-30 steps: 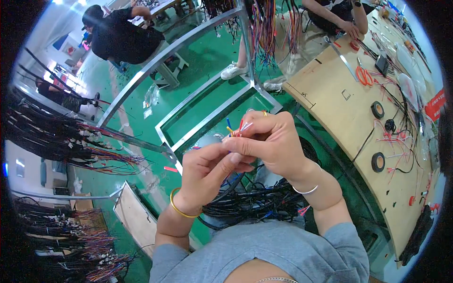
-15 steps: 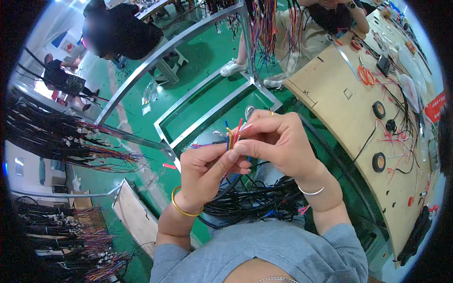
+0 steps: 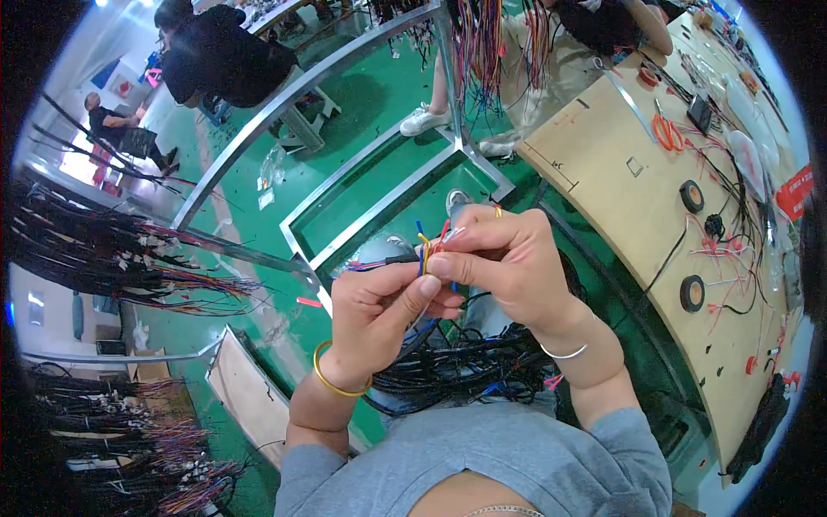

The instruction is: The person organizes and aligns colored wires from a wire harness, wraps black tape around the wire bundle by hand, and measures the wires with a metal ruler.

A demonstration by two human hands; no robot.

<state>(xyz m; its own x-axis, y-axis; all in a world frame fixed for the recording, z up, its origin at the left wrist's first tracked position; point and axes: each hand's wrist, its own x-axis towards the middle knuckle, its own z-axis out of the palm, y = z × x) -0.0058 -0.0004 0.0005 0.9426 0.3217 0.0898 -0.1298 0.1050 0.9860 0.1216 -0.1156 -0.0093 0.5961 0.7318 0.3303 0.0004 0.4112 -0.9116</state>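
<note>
The hands [image 3: 519, 269] covered the middle of the bright wires [image 3: 424, 252], so you couldn't see how they were pinched or where their low ends went, and the right arm [image 3: 594, 362] and grey shirt [image 3: 465, 444] hid parts of the black cable pile [image 3: 465, 370]. The top edge cut off the hanging wires [image 3: 478, 60] and the head of the person on the upper right [image 3: 603, 30], and the bottom edge cut off the necklace [image 3: 504, 510]. Little bits at the far end of the desk [image 3: 655, 198] were too small and blurry to name.
</note>
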